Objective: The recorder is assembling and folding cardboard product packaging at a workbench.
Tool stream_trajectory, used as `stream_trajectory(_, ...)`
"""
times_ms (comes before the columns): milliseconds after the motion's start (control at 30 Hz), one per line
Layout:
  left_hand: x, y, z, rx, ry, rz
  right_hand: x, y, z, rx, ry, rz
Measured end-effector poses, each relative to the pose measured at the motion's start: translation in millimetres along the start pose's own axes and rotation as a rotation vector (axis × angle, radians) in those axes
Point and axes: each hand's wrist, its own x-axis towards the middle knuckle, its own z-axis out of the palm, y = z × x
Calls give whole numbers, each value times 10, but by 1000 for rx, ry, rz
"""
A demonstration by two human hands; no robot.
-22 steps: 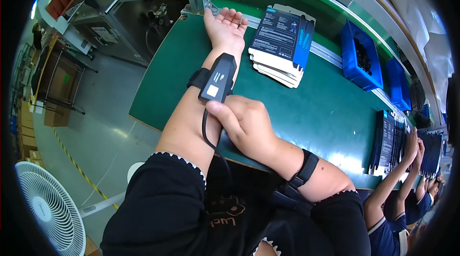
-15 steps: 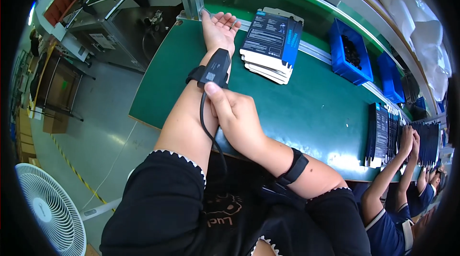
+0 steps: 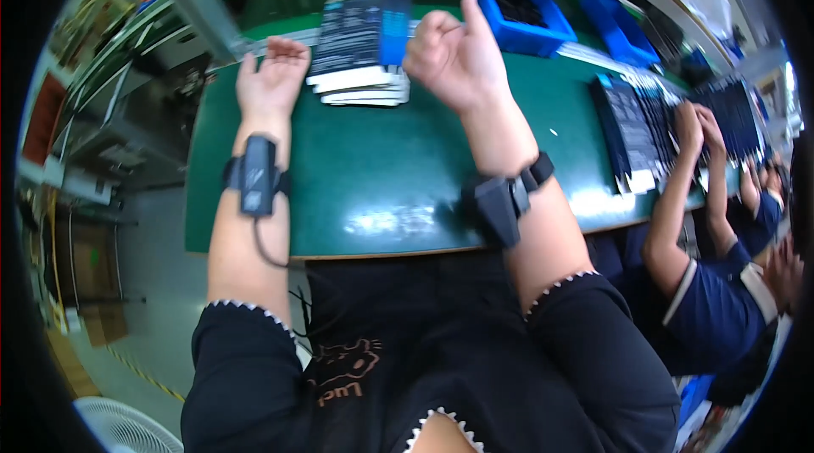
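Note:
My left hand point(image 3: 275, 84) is palm up above the green table point(image 3: 381, 164), fingers stretched and nothing in it. A black box-shaped device point(image 3: 258, 175) with a cable is strapped round that forearm. My right hand point(image 3: 458, 58) is raised with the palm showing, thumb out and fingers loosely curled; no object shows in it. A second black device point(image 3: 500, 203) hangs tilted from a strap on the right forearm. Between the hands, at the far side, lies a stack of flat black, blue and white printed cartons point(image 3: 356, 41); neither hand clearly touches it.
Blue bins stand along the table's far edge; the nearer bin point(image 3: 543, 36) holds dark parts, with another bin point(image 3: 623, 33) beyond. More cartons point(image 3: 627, 135) stand in a row at right, near a co-worker's hands point(image 3: 699, 126). A white fan point(image 3: 127, 427) is at lower left.
My right hand has let go of the device on my left forearm and moved up and right. My left arm has swung left. The head view has shifted.

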Motion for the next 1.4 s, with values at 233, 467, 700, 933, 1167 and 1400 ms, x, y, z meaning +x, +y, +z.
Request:
stream_trajectory(233, -773, -876, 730, 556, -291, -809, -35, -352, -666, 122, 446, -388)
stream_trajectory(467, -1351, -1435, 490, 1522, -399, -1031, 15, -221, -498, -161, 559, -402)
stream_trajectory(700, -1295, -1486, 366, 1286, -408, -1161, 36, -158, -387, -453, 681, -474)
stream_trajectory(933, -1324, -1432, 273, 978, -290, -1170, 110, -111, -517, -162, 625, -418)
stream_trajectory(1167, -1362, -1477, 267, 902, -270, -1155, 71, -184, -561, 38, 534, -355)
stream_trajectory(1400, -1289, -1460, 289, 1045, -339, -1107, 80, -204, -552, -17, 554, -338)
